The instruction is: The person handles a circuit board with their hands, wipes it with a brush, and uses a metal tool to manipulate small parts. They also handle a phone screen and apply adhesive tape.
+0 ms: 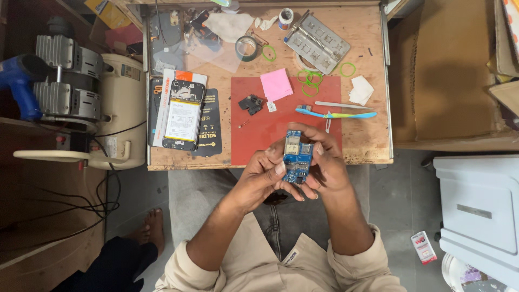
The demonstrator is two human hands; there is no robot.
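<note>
Item: blue circuit board (297,157), long axis running away from the body.
Grip: clamped between left hand (259,176) and right hand (324,162) (both equally near).
Below: red mat (254,103).

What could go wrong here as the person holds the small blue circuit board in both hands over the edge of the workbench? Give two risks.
1. The blue circuit board is pinched between the left hand and right hand past the table edge; a slip might drop it to the floor.
2. Bare fingertips press on its components, which could smudge or strain them.
</note>
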